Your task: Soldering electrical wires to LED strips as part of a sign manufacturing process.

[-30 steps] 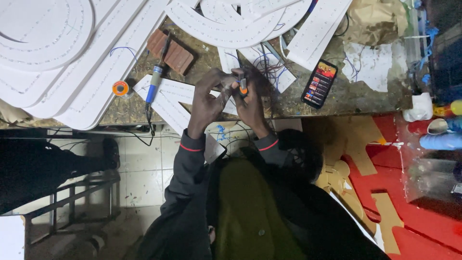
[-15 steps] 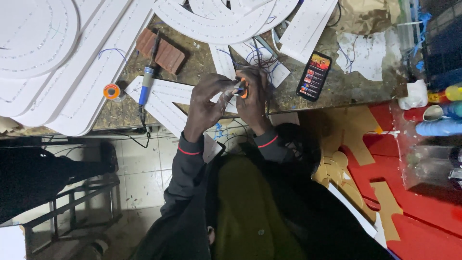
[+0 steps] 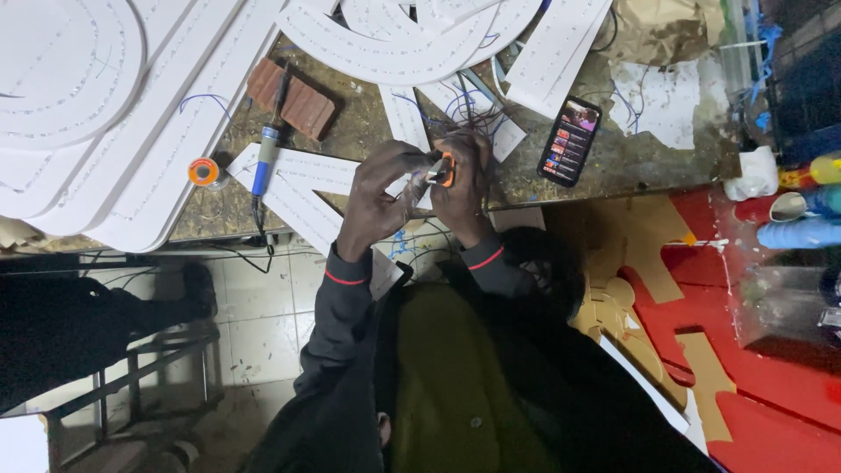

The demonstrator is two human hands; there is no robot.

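Observation:
My left hand [image 3: 378, 197] and my right hand [image 3: 464, 188] meet over the front edge of a worn workbench [image 3: 631, 162]. My right hand is closed around a small orange hand tool [image 3: 447, 169]. The fingers of my left hand pinch something small and pale [image 3: 427, 173] right against the tool; I cannot tell what it is. Thin blue and dark wires [image 3: 464, 109] lie tangled just beyond my hands, over a white flat panel [image 3: 302, 188] with rows of small holes.
A blue-handled soldering iron [image 3: 265, 153] leans on a brick [image 3: 293, 101], with an orange solder spool [image 3: 203, 171] beside it. A lit phone [image 3: 570, 140] lies to the right. Large white curved panels [image 3: 105, 105] cover the bench's left. Red and brown cutouts [image 3: 745, 350] and bottles [image 3: 802, 232] lie on the right.
My hands stay together on the orange tool with only small finger shifts. The view has drifted slightly, so the bench sits a little differently in frame.

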